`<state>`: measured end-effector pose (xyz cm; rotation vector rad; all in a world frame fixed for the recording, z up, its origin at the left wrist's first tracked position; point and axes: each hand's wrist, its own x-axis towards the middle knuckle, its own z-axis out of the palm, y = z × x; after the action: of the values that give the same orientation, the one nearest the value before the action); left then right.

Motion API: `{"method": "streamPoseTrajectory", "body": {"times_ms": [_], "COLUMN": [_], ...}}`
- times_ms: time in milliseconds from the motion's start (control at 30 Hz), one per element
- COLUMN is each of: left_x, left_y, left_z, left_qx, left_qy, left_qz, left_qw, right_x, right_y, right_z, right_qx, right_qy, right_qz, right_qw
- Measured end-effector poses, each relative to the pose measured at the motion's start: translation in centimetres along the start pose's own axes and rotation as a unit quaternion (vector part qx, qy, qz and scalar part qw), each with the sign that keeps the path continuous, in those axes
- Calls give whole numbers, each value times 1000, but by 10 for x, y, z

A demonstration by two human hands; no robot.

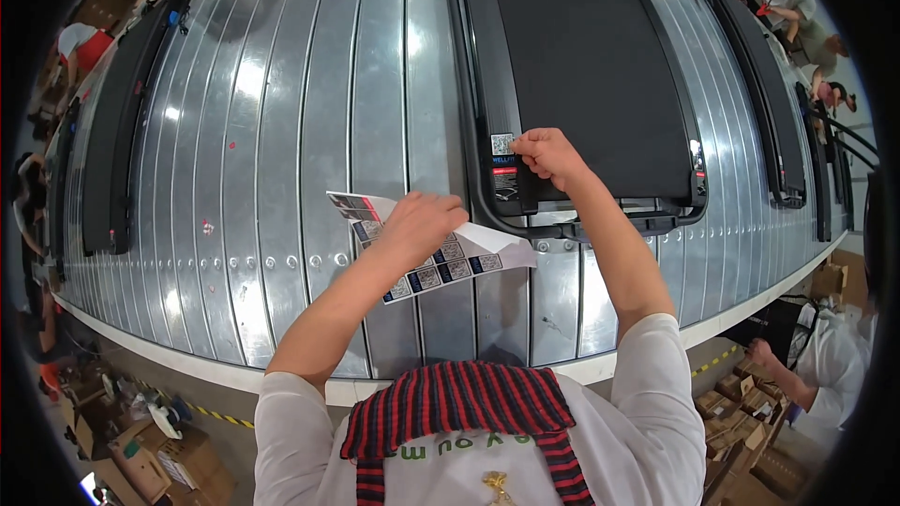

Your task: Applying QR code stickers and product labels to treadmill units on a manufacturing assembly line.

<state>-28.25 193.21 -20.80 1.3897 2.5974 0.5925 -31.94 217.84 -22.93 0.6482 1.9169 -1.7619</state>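
The right hand [551, 157] is curled closed, fingertips at the right edge of a small square black-and-white code label [502, 143]; whether they pinch it I cannot tell. The left hand [427, 225] grips bent white paper sticker sheets [455, 270]. The label lies on a long, black-belted flat machine [591, 56] atop the silver slatted metal table [281, 131].

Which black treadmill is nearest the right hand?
The central treadmill: the right hand is at its near end; other treadmills lie farther off to both sides.
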Motion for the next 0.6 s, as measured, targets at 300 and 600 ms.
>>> {"method": "streamPoseTrajectory", "body": {"times_ms": [300, 600], "left_x": [25, 30], "left_y": [-3, -8], "left_z": [10, 11], "left_qx": [-25, -30], "left_qy": [-6, -11], "left_qz": [5, 9], "left_qw": [1000, 999], "right_x": [4, 2], "right_y": [-2, -1], "right_z": [1, 8], "right_qx": [-9, -3], "right_qy": [2, 32], "right_qz": [10, -14], "right_qw": [1000, 999]}}
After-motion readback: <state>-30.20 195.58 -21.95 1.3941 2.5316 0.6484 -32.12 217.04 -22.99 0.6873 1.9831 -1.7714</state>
